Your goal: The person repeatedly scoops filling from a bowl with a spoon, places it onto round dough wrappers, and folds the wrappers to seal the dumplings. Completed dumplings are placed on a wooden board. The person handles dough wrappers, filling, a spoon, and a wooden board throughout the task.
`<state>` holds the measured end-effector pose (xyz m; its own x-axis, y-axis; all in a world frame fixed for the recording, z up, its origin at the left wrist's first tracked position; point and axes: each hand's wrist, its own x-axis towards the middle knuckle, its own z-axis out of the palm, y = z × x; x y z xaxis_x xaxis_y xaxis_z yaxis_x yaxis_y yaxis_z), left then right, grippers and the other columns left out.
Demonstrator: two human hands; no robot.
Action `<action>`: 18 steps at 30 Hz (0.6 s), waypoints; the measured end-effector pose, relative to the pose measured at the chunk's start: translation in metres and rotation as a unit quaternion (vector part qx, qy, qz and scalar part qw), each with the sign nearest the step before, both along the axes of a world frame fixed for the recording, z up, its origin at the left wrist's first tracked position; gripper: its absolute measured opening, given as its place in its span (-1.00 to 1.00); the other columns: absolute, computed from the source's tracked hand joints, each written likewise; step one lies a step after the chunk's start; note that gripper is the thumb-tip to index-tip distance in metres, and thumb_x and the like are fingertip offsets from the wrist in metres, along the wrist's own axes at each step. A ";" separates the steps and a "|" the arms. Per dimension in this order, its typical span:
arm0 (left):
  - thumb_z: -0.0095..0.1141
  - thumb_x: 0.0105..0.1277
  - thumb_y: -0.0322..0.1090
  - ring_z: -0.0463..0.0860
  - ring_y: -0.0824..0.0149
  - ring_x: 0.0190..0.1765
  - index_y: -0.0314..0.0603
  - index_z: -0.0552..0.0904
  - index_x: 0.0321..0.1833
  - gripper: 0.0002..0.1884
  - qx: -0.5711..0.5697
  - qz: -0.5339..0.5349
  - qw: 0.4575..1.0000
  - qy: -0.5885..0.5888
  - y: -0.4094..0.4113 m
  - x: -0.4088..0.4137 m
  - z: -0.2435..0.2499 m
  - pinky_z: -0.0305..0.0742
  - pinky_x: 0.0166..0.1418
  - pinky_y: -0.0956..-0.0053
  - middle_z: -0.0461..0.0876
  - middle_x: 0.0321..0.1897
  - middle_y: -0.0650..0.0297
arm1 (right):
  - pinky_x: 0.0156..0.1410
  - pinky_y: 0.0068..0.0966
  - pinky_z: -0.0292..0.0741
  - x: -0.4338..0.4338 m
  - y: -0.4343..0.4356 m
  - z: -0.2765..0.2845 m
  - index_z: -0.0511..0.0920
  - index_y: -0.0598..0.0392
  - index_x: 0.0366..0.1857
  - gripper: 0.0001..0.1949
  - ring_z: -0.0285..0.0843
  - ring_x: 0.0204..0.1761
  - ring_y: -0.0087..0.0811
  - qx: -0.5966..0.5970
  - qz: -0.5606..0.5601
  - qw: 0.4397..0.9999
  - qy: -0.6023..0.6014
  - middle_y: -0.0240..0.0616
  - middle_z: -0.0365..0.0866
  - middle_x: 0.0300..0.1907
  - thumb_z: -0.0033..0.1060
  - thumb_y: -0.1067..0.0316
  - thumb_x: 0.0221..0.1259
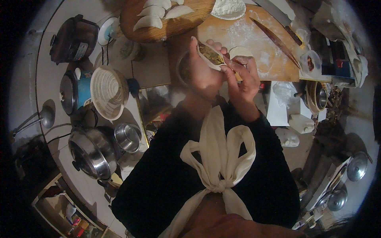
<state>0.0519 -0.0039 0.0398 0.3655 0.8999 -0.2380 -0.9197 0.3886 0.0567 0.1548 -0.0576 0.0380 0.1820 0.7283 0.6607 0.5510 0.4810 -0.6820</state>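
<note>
A round dough wrapper with chopped filling (210, 54) lies in my left hand (205, 70), its edges curving up and still parted. The fingers of my right hand (244, 74) pinch the wrapper's near right end. Just behind my right hand, a flat dough round (240, 51) rests on the floured wooden board (275, 64). Folded dumplings (148, 23) sit on a ridged round tray (128, 23) at the upper left. A tapered wooden rolling pin (275, 41) lies across the board's right part. White flour (228, 8) fills a bowl at the board's far edge. A dim bowl (184, 68) is partly hidden by my left hand.
A cleaver (275, 12) lies beyond the rolling pin. A plastic tub (310, 64) stands at the board's right corner. To the left are a dark cooker (74, 40), a plastic colander (108, 92), a steel bowl (128, 137) and a lidded steel pot (93, 153).
</note>
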 end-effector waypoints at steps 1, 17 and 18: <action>-0.10 0.50 0.13 0.46 0.21 -0.24 -0.15 0.41 -0.25 -0.57 -0.004 -0.002 1.000 -0.002 -0.001 0.000 0.002 0.45 -0.07 0.30 0.47 -0.39 0.20 | -0.13 -0.35 0.46 0.000 -0.001 0.001 0.69 0.13 -0.18 -0.70 0.53 -0.21 -0.18 0.000 -0.002 1.000 0.001 -0.17 0.59 -0.26 0.52 0.54 -0.08; -0.13 0.48 0.21 0.46 0.24 -0.27 -0.09 0.40 -0.28 -0.53 -0.012 0.047 0.992 0.113 -0.002 0.004 0.007 0.47 -0.15 0.26 0.45 -0.42 0.26 | -0.06 -0.32 0.47 0.003 0.004 0.010 0.65 0.08 -0.13 -0.64 0.54 -0.12 -0.17 0.056 0.014 0.988 -0.143 -0.15 0.58 -0.13 0.51 0.49 -0.10; -0.13 0.48 0.21 0.46 0.24 -0.27 -0.09 0.40 -0.28 -0.53 -0.012 0.046 0.993 0.105 -0.003 0.005 0.009 0.47 -0.14 0.26 0.45 -0.42 0.26 | -0.05 -0.32 0.47 0.003 0.005 0.011 0.65 0.08 -0.14 -0.65 0.54 -0.12 -0.17 0.053 0.011 0.988 -0.142 -0.15 0.58 -0.13 0.51 0.49 -0.10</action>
